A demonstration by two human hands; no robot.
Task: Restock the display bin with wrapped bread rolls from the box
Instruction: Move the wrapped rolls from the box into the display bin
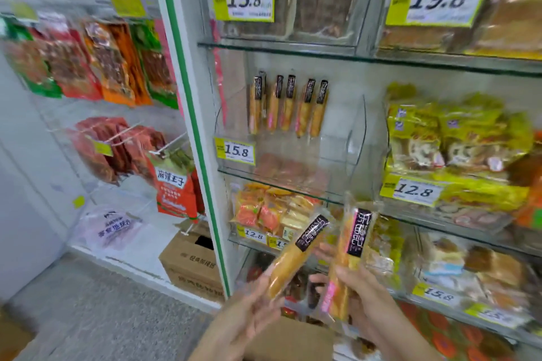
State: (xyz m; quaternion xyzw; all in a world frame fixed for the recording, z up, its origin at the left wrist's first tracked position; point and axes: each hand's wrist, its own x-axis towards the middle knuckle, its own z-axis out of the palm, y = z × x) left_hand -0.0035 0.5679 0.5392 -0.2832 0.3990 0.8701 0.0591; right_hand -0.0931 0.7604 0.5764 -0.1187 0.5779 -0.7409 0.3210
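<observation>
My left hand (249, 311) grips the lower end of a long wrapped bread roll (296, 255) with a black label, tilted up to the right. My right hand (360, 290) holds a second wrapped roll (349, 261) nearly upright, with a pink strip on its wrapper. Both rolls hang below the clear display bin (356, 141), where several of the same rolls (289, 105) stand upright against the back. A brown box (290, 337) lies just under my hands, partly hidden by them.
Glass shelves (293, 47) carry other wrapped snacks with yellow price tags. A green-edged white post (190, 114) divides the shelf from hanging snack packs at the left. A closed cardboard carton (190, 264) sits on the floor by the post.
</observation>
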